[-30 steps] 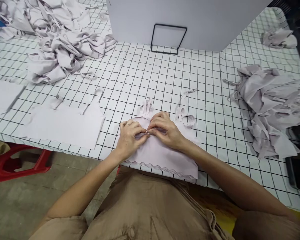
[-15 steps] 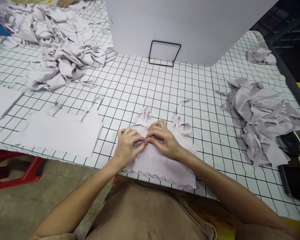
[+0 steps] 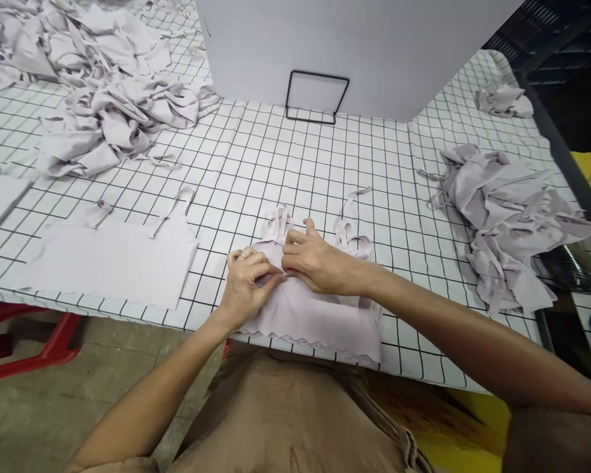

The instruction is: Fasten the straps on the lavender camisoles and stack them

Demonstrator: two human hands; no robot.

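A pale pink strappy camisole [image 3: 320, 322] lies in front of me at the table's near edge, its straps pointing away and its wavy hem towards me. My left hand [image 3: 251, 279], with a ring on one finger, pinches the cloth near the top middle. Right beside it, my right hand [image 3: 315, 259] bends over the same spot with its fingertips pressed together on the fabric. Something tiny and light lies between the two sets of fingertips, too small to make out. Another camisole [image 3: 113, 263] is spread flat to the left.
Crumpled pale garments are heaped at the back left [image 3: 113, 112] and at the right [image 3: 507, 210]. A large white board [image 3: 354, 52] stands at the back behind a black wire frame [image 3: 318, 120]. Below the left edge is a red stool [image 3: 59, 341]. A dark object [image 3: 566, 341] lies at the right.
My right hand has turned, its wrist swinging up and outward with the forearm, fingertips still at the same spot. My left hand stays pinched on the camisole. The view has shifted slightly.
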